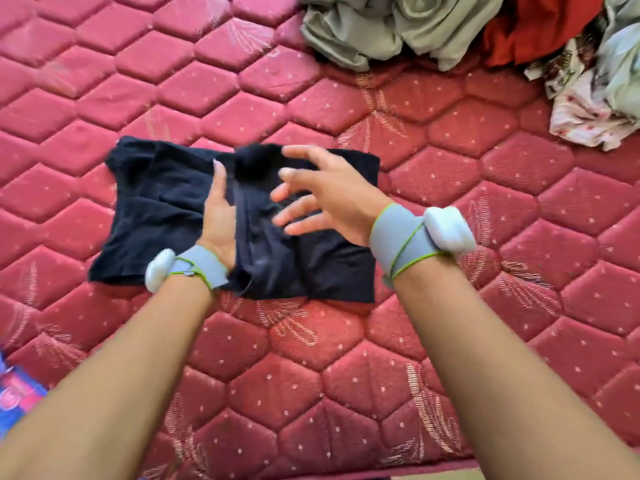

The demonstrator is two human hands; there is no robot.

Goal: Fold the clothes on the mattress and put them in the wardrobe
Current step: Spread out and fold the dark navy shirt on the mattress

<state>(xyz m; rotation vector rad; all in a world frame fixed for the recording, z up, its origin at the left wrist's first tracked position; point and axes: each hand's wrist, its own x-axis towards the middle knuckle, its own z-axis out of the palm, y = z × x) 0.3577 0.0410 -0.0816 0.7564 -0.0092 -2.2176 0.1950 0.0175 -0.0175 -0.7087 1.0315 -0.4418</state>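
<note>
Head view: unfolded clothes pile [450,26] beyond black garment [156,209]

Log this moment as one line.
step: folding | left hand: flat on black garment | right hand: open above | pile: unfolded

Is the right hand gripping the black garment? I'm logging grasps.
No, the right hand hovers open with spread fingers above the black garment.

The black garment [166,216] under my left hand [218,216] is soft, matt cloth. My mattress [450,188] is quilted red fabric with a slight sheen. My wristbands [391,237] look like matt grey elastic carrying smooth white plastic pods.
</note>
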